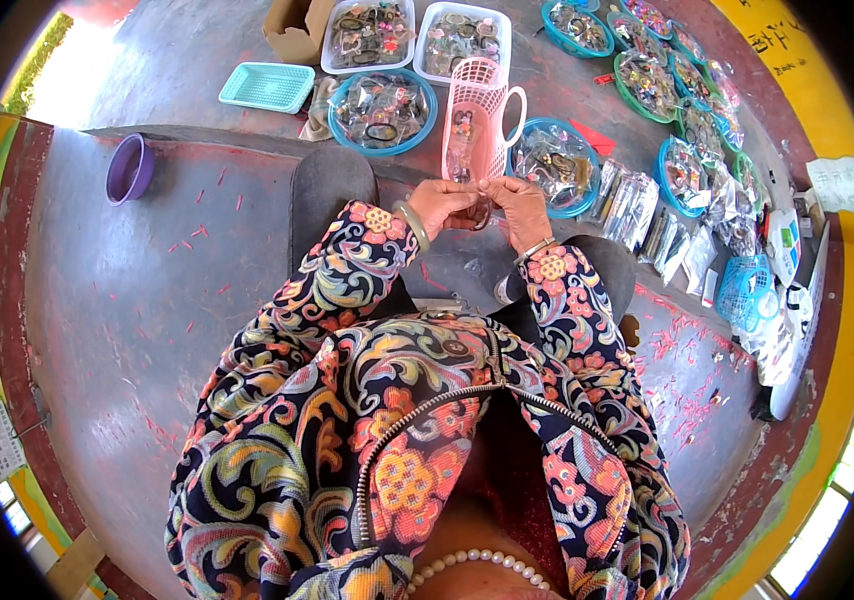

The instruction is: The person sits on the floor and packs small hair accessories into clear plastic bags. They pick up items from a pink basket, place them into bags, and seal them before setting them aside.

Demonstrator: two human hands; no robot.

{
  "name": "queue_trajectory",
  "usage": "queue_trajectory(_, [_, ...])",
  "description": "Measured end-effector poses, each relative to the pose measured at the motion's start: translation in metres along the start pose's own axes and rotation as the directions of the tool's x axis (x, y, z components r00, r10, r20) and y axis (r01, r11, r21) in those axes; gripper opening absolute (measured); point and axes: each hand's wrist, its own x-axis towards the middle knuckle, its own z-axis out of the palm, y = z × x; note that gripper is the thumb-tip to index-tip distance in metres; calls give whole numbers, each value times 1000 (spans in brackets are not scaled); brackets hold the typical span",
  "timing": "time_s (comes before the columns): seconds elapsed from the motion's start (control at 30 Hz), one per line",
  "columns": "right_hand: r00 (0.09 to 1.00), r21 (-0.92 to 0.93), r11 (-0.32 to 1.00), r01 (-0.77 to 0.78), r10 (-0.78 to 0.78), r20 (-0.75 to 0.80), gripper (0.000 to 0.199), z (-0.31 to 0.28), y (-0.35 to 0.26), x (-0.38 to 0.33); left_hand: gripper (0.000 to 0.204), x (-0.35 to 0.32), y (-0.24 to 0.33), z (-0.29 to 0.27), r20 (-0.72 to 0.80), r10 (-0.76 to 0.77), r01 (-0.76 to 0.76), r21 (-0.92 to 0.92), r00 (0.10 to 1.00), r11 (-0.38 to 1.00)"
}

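My left hand (444,206) and my right hand (518,208) meet in front of me, above my knees. Both have their fingers closed, the fingertips pinched together around something small and dark that is mostly hidden. Just beyond them stands a pink plastic basket (492,130) with perforated sides and a looped handle on its right. Small packaged items (462,135) show inside it. To the basket's left is a blue round basket (417,135) heaped with clear packets, some holding dark rings. On its right, close to my right hand, another blue round basket (567,205) holds similar packets.
Two white trays (332,62) of packets, a cardboard box (292,40) and an aqua tray (267,88) lie at the back. A purple bowl (131,170) sits at left. Several filled baskets (647,85) and clear packets (632,210) spread along the right. Red scraps (682,345) litter the floor.
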Motion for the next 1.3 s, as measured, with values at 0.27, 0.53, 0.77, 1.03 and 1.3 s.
queue_trajectory(0.27, [997, -90, 993, 77, -76, 16, 13, 3, 1, -2, 20, 2, -2, -4, -58, 78, -70, 132, 995, 989])
queue_trajectory(0.53, [999, 13, 1000, -19, 18, 26, 13, -1, -2, 2, 23, 2, -3, 2, -50, 93, -89, 62, 994, 994])
queue_trajectory(0.77, [1000, 51, 998, 20, -19, -24, 13, -2, 7, 3, 22, -1, 1, 7, -85, 70, -59, 119, 994, 991])
queue_trajectory(1.03, [999, -72, 997, -29, 30, 16, 17, 0, 1, 3, 21, 5, -2, 0, -199, 231, -175, 266, 952, 948])
queue_trajectory(1.3, [953, -261, 940, -222, 265, 146, 21, 7, -9, -8, 12, 14, -5, -11, -366, 266, -294, -23, 892, 956])
